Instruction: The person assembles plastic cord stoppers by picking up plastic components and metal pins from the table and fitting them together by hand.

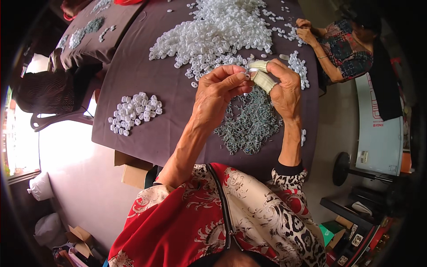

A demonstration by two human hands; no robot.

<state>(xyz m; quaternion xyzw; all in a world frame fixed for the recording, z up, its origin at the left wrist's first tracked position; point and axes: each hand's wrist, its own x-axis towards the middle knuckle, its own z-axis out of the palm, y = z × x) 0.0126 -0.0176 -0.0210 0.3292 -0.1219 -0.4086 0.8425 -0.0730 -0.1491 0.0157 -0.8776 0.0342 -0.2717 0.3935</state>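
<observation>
My left hand and my right hand meet above the table, fingertips close together. Cream cloth covers wrap the thumb and forefinger of the right hand, and between them sits a small white plastic piece. At the left hand's pinched thumb and forefinger a bit of white also shows; whether it is the same piece I cannot tell. Just below the hands spreads a heap of thin grey-green screw-like pins. Beyond them lies a large heap of white oval plastic pieces.
A smaller group of white pieces rests on the left of the dark tablecloth. At the far right a co-worker's hands are over more pieces. Another table stands at the upper left. An open cardboard box sits below the table edge.
</observation>
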